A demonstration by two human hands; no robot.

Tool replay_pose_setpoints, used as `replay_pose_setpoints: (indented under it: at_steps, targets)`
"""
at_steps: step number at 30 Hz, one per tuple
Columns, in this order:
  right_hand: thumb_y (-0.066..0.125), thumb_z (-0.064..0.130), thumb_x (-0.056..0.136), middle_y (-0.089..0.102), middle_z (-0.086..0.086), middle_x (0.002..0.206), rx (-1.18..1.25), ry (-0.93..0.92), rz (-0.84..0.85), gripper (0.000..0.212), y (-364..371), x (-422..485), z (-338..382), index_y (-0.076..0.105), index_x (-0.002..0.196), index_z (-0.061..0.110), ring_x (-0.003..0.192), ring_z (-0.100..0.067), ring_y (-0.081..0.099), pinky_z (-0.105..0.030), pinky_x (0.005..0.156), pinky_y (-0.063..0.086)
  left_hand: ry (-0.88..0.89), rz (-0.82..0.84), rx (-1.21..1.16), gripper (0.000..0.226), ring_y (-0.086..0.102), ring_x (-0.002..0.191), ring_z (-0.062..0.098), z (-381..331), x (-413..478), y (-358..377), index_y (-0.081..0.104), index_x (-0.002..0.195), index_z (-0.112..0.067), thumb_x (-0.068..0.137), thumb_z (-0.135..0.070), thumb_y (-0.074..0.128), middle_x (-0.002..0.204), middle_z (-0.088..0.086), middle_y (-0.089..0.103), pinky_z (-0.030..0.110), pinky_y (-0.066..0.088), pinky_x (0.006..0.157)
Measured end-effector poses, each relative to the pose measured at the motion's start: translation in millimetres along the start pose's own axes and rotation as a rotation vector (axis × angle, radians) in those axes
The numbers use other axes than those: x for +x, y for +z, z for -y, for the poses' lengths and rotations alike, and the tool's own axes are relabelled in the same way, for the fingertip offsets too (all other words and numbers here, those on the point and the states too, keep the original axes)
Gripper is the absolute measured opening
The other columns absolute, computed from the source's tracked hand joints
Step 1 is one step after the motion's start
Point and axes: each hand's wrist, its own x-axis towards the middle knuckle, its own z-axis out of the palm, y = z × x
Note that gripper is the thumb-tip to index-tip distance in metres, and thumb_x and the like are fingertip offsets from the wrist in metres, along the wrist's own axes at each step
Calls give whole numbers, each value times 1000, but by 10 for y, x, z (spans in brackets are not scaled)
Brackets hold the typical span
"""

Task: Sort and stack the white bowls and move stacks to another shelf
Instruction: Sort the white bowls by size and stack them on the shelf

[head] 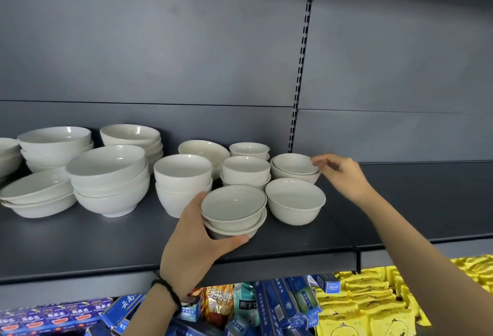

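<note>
Left hand [197, 231] grips the front stack [234, 211] of two bowls near the shelf [106, 245] edge. Right hand [344, 175] is at the rear stack [294, 167], behind and right of the front stack; pinching or only touching, I cannot tell. Likely glazed ceramic: stiff, slick, chippable (support the base). Boxes [288, 301] below the front stack carry Chinese print I cannot read

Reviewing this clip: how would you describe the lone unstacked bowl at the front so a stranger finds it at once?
On the dark shelf, go to the right end of the white bowls, front row. Just right of the two-bowl stack gripped by the left hand sits the lone bowl. Its neighbours are all stacked; it stands alone, upright.
</note>
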Motion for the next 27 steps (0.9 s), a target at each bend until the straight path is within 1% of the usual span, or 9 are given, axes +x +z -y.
replay_pose_setpoints:
  at_steps: [3,5,9,10,13,16,21,24,27]
  targets:
    - [47,-11,94,70,-12,117,-176,-96,125,37,69,115,-208,71,118,3,109,-28,64,-24,90,43,-20,5,27,91,49,114,-10,28,13,3,37,123,-56,43,-71,78,122,-29,52,14,42,92]
    - [43,-15,91,70,-13,117,-196,-126,169,40,80,136,-232,71,116,0,111,-28,63,-25,94,43,-28,8,53,99,49,117,-6,48,12,11,35,130,-51,44,-73,77,125,-30,50,22,43,97]
    - [48,-7,92,72,-3,108,-180,-146,229,34,39,162,-292,75,105,8,108,-26,61,-36,98,47,-40,-4,94,103,48,117,-2,30,0,15,32,137,-46,48,-68,78,124,-34,46,23,41,97]
    - [50,-4,92,71,0,106,-168,-135,249,32,21,159,-289,75,104,12,108,-25,59,-33,97,46,-39,-5,99,97,49,114,-4,25,0,18,33,132,-51,48,-66,79,120,-37,45,21,41,94]
    - [51,0,97,66,2,106,-104,-68,301,27,-49,145,-252,72,106,14,110,-16,52,-11,88,39,-40,-4,107,93,49,109,-7,-4,4,22,31,127,-54,47,-67,78,116,-40,44,19,39,89]
    - [51,11,101,60,10,111,-68,-9,369,22,-106,140,-256,67,108,24,118,-10,38,-21,98,31,-53,-3,128,103,49,112,-3,6,15,28,31,136,-46,47,-66,78,122,-32,46,22,42,95]
    - [58,18,98,60,5,110,-46,20,381,13,-178,174,-282,67,102,26,116,-15,47,-32,102,38,-72,-6,148,109,47,119,5,24,23,30,30,144,-35,52,-57,83,130,-22,46,29,42,103]
    - [64,21,95,65,-2,108,72,56,349,7,-163,182,-288,71,97,24,109,-24,58,-39,101,46,-60,4,143,108,47,118,3,11,21,30,30,141,-39,48,-64,78,124,-31,44,25,42,100]
    - [64,21,95,68,-1,104,195,93,293,7,-130,176,-276,71,92,18,103,-18,61,-31,95,47,-34,3,130,101,45,114,-1,-10,10,29,27,133,-49,46,-66,76,116,-43,37,19,38,92]
